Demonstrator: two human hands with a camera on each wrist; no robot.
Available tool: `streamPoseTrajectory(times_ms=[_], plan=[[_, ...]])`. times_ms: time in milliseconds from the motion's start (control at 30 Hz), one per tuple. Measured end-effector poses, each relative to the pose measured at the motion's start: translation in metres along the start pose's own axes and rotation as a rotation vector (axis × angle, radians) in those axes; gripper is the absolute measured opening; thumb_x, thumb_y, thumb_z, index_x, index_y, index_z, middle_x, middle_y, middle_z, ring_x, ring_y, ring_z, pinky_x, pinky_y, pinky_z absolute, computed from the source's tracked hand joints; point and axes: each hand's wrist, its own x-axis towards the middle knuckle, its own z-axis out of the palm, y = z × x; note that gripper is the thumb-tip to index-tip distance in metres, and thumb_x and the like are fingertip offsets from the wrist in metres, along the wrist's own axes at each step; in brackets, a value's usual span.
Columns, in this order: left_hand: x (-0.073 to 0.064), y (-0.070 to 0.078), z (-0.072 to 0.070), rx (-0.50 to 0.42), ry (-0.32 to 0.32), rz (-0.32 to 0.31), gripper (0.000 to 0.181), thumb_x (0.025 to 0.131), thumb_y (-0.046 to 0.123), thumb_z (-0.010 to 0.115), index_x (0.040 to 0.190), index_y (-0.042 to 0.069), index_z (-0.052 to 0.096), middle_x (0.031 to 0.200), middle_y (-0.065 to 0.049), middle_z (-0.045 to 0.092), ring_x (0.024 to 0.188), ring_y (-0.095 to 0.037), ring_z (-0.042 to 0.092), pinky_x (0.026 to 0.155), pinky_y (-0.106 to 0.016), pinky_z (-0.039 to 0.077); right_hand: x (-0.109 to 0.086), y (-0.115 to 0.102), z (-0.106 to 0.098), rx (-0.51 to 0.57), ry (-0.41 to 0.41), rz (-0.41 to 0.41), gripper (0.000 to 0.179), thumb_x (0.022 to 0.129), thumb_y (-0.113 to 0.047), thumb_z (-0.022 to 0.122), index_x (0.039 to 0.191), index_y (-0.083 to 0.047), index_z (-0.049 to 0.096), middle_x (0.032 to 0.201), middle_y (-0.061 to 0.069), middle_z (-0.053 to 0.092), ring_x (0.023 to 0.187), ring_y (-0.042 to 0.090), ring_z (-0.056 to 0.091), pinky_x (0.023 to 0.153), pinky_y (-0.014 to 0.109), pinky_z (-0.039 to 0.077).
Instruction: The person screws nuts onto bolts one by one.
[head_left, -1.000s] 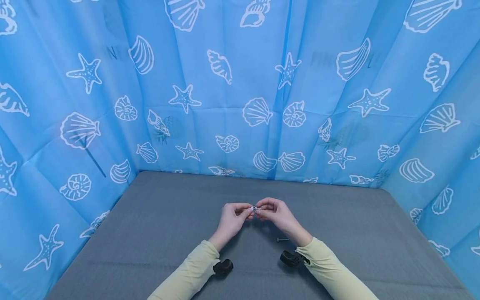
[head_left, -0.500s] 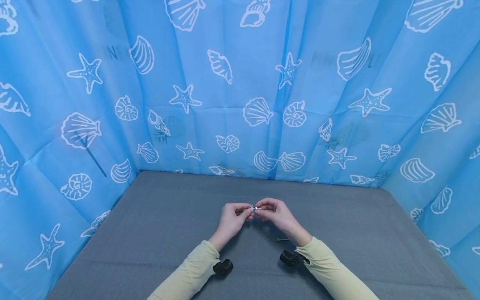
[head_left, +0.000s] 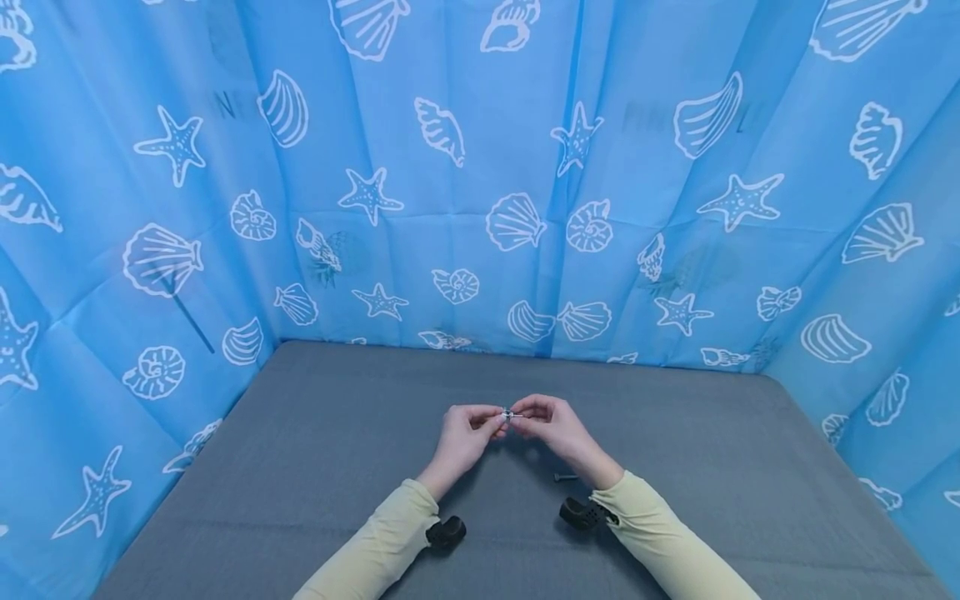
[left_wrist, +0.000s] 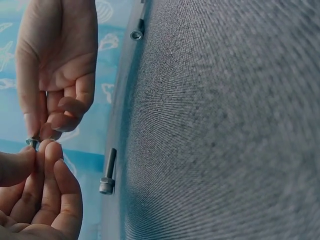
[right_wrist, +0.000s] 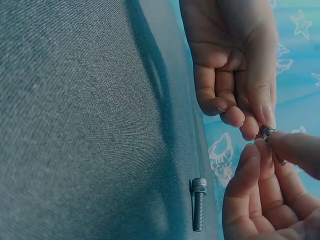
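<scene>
Just above the table, the fingertips of both hands meet at a small metal bolt. My left hand pinches it between thumb and fingers from the left. From the right, my right hand pinches it too, its other fingers curled loosely. In the right wrist view the bolt shows a ring at its head end, and its shank is partly covered by fingers. A second bolt lies on the table near the right wrist. The left wrist view shows a nut on it, close to the head.
Another bolt lies farther along the grey cloth-covered table. A blue curtain with white shell prints hangs behind and at both sides. Black wrist cameras sit under the sleeves, low over the table.
Both hands stay almost where they were, fingertips still together on the bolt. Only the glint on the held bolt differs slightly.
</scene>
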Motion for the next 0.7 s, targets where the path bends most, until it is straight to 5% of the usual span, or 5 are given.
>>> streamPoseTrajectory(times_ms=[200, 467, 700], plan=[[-0.0017, 0.0010, -0.0008, 0.011, 0.001, 0.006, 0.017, 0.092, -0.003, 0.060, 0.104, -0.014, 0.066, 0.090, -0.026, 0.068, 0.082, -0.040, 0.068, 0.072, -0.040, 0.058, 0.0006, 0.0005, -0.0001, -0.018, 0.007, 0.039, 0.031, 0.096, -0.023, 0.060, 0.105, 0.006, 0.065, 0.094, 0.018, 0.068, 0.081, 0.020, 0.064, 0.076, 0.042, 0.056], [-0.0009, 0.0007, -0.0015, -0.016, -0.007, -0.006, 0.017, 0.092, -0.004, 0.060, 0.104, -0.015, 0.065, 0.089, -0.028, 0.067, 0.083, -0.043, 0.066, 0.073, -0.043, 0.057, 0.0001, -0.0010, -0.0002, 0.057, -0.001, 0.007, 0.025, 0.093, -0.010, 0.064, 0.110, 0.009, 0.061, 0.102, 0.022, 0.065, 0.095, 0.035, 0.064, 0.083, 0.053, 0.052], [-0.0013, 0.0026, -0.0013, -0.010, -0.005, -0.018, 0.018, 0.092, -0.004, 0.060, 0.104, -0.015, 0.066, 0.090, -0.029, 0.067, 0.084, -0.043, 0.066, 0.074, -0.045, 0.057, -0.0007, -0.0009, 0.0014, -0.002, 0.016, 0.046, 0.030, 0.096, -0.023, 0.060, 0.106, 0.006, 0.064, 0.095, 0.019, 0.067, 0.084, 0.022, 0.064, 0.078, 0.046, 0.055]])
